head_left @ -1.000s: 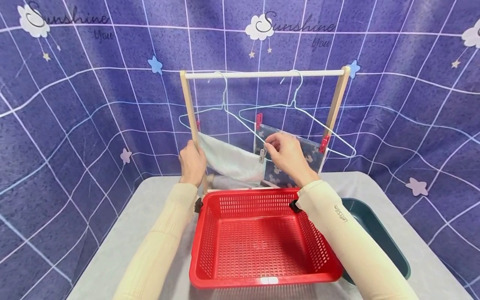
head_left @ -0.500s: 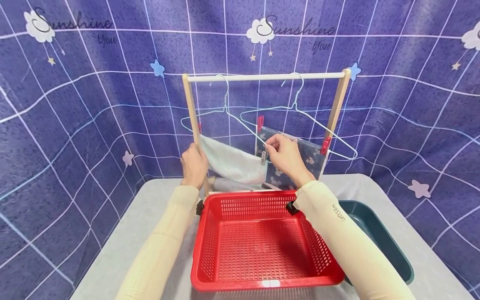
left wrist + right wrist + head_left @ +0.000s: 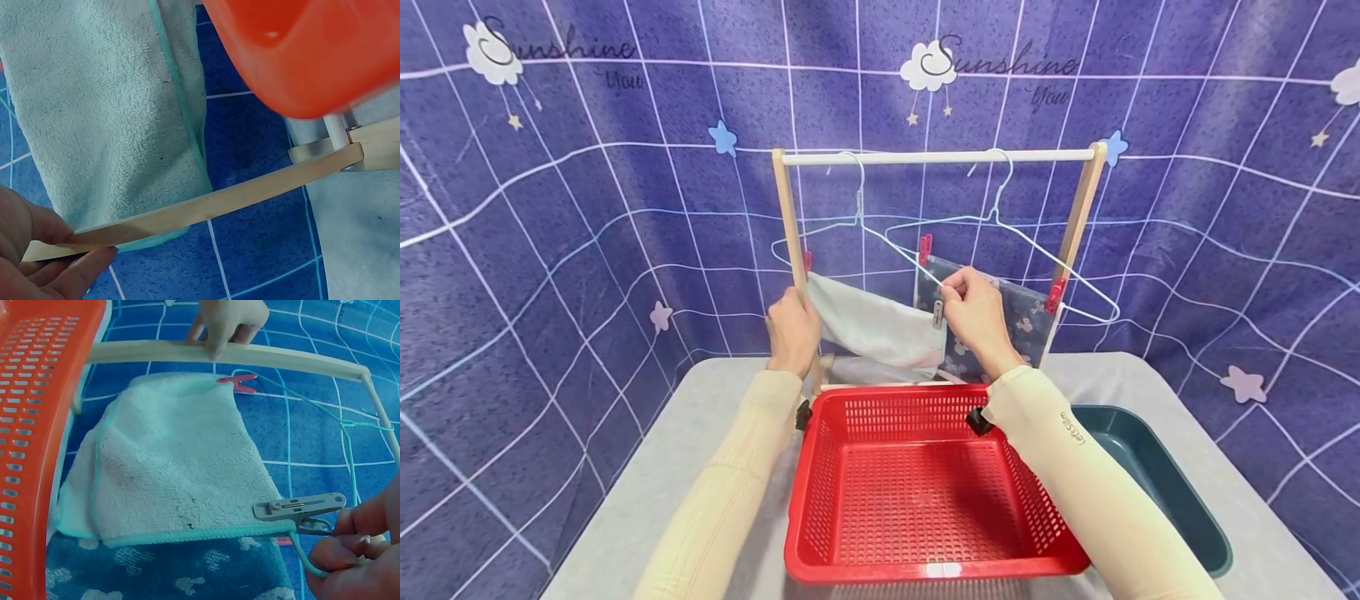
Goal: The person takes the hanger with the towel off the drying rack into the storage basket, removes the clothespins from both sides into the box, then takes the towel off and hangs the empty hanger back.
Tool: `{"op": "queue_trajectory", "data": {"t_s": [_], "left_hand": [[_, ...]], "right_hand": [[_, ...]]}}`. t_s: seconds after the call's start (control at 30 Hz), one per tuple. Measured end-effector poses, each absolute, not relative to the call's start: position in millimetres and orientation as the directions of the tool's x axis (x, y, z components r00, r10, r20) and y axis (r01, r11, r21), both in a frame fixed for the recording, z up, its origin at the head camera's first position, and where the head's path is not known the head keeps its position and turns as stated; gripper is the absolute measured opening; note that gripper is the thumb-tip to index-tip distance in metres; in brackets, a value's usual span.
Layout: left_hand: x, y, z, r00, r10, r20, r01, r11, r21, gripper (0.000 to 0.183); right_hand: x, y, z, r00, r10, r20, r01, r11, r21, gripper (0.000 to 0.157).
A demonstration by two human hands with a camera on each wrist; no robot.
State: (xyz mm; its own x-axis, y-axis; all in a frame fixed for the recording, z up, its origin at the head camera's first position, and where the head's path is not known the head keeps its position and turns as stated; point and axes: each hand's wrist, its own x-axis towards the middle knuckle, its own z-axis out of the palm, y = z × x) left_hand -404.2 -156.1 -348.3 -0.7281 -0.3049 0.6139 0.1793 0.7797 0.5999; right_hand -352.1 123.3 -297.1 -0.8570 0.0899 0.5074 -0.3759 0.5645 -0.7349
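Note:
My left hand [image 3: 793,332] grips the left wooden post [image 3: 786,208] of a small drying rack, thumb and fingers on either side of it. With my right hand [image 3: 979,318] I pinch the lower right end of a light-blue clothes hanger [image 3: 860,208], which hooks over the rack's white bar. A pale towel [image 3: 872,323] with a mint edge hangs from this hanger, sagging and folded over. A grey clothespin [image 3: 300,506] clips its near corner to the wire, right beside my right fingertips. At the far corner sits a pink clothespin [image 3: 237,382].
To the right, a second hanger [image 3: 1037,248] carries a dark blue patterned cloth [image 3: 1026,312] on red-pink clothespins [image 3: 1056,296]. A red perforated basket [image 3: 917,571] stands in front of the rack. Partly behind my right sleeve lies a dark green tray [image 3: 1187,508].
The head view has shifted slightly, so rack and hands appear a little farther right. Both hands keep their holds on the post and the hanger.

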Motion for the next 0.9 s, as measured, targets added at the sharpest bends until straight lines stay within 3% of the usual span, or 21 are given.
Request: {"op": "queue_trajectory", "data": {"t_s": [0.9], "left_hand": [[-403.6, -157.6, -348.8, -0.739, -0.286, 0.61, 0.189, 0.781, 0.595, 0.017]], "right_hand": [[-327.9, 150.5, -268.1, -0.791, 0.186, 0.583, -0.382, 0.594, -0.708, 0.013]]}}
